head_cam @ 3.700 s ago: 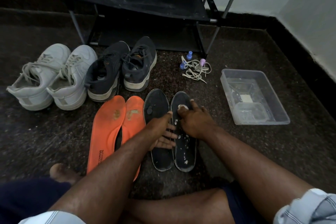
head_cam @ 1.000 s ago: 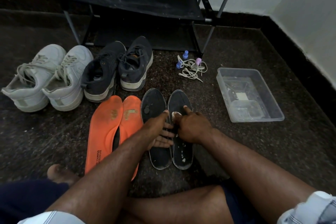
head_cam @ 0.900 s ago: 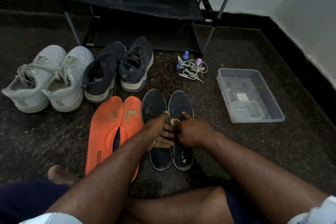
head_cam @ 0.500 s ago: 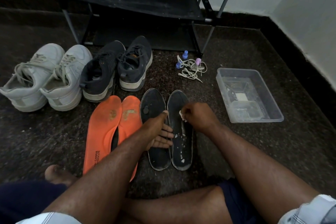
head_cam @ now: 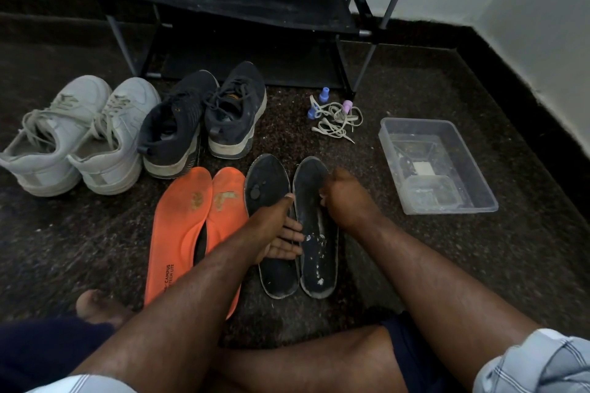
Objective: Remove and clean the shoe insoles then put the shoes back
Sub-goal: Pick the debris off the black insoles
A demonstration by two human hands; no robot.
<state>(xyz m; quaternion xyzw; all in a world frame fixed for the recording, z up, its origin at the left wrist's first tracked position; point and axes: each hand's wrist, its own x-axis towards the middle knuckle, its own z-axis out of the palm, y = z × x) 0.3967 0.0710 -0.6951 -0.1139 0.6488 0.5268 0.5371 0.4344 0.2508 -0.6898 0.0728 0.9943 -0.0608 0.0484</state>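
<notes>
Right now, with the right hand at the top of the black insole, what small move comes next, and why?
Probably draw the right hand down the right black insole toward the heel: white flecks still dot its lower half, and the left hand pins the insoles flat.

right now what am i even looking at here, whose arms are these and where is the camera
The camera sits on a person's head, looking down at their own bare arms as they sit on a dark speckled floor. Their left hand lies flat, steadying two black foam insoles; their right hand is closed at the right insole's edge, and what it grips is hidden. Beside these lie two orange insoles. Behind stand white sneakers, dark sneakers, loose laces and a black shoe rack. A clear plastic tub sits to the right.
</notes>
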